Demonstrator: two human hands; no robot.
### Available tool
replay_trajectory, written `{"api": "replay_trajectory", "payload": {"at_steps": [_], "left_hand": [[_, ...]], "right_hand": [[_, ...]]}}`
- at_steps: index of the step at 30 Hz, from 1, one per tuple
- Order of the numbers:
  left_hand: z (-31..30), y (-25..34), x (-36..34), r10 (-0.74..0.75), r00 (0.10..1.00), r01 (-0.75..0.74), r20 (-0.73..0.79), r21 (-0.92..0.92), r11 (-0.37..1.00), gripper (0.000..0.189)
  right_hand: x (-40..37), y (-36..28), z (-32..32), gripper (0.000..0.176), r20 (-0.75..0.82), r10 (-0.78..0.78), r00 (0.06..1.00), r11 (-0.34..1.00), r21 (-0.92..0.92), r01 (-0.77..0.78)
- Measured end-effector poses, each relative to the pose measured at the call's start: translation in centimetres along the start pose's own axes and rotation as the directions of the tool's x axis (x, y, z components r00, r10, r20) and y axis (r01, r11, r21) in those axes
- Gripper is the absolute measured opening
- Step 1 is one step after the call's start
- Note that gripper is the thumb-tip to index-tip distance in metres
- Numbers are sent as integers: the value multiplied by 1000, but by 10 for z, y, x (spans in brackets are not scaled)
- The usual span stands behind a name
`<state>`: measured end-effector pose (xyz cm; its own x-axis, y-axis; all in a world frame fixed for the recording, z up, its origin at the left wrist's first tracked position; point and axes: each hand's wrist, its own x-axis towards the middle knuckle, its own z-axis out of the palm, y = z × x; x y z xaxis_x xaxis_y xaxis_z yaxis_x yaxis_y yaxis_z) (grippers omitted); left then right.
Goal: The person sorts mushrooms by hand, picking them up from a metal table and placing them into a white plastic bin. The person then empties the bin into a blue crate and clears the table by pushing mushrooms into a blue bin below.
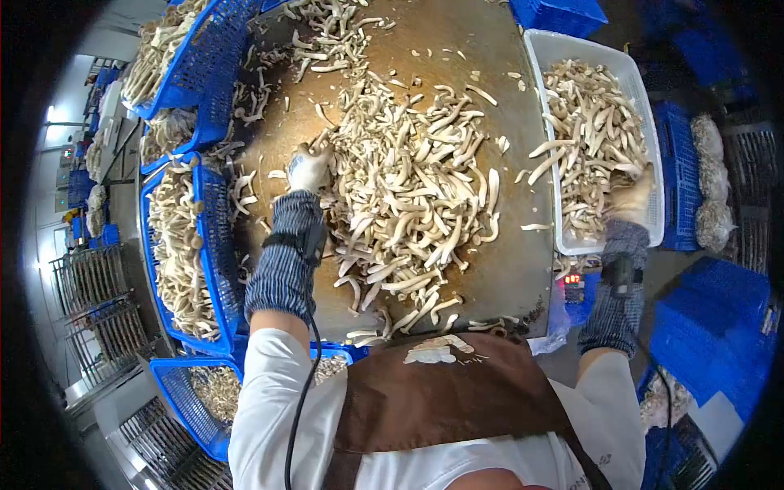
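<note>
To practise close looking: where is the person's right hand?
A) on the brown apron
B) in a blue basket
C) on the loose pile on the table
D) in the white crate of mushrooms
D: the right hand reaches into the white crate at the right edge of the table; the left hand is at the loose pile.

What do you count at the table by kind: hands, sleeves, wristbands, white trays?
Hands: 2
Striped sleeves: 2
Wristbands: 2
White tray: 1
Total: 7
</note>
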<state>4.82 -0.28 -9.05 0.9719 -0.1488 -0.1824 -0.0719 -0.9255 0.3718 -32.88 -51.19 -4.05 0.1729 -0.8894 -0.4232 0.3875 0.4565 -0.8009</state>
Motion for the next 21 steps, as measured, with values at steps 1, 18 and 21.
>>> {"api": "replay_trajectory", "payload": {"at_steps": [1,18,21], "left_hand": [[-9,12,4,11,983,-20,183,46,999,78],[4,128,-98,823,379,-808,424,-281,517,18],[47,133,-103,731,314,-948,606,152,281,35]], "right_hand": [[-50,3,24,44,-1,-114,993,976,-189,112],[-161,197,71,30,673,164,721,142,-739,658],[-171,210,67,41,778,275,564,-120,-555,823]]}}
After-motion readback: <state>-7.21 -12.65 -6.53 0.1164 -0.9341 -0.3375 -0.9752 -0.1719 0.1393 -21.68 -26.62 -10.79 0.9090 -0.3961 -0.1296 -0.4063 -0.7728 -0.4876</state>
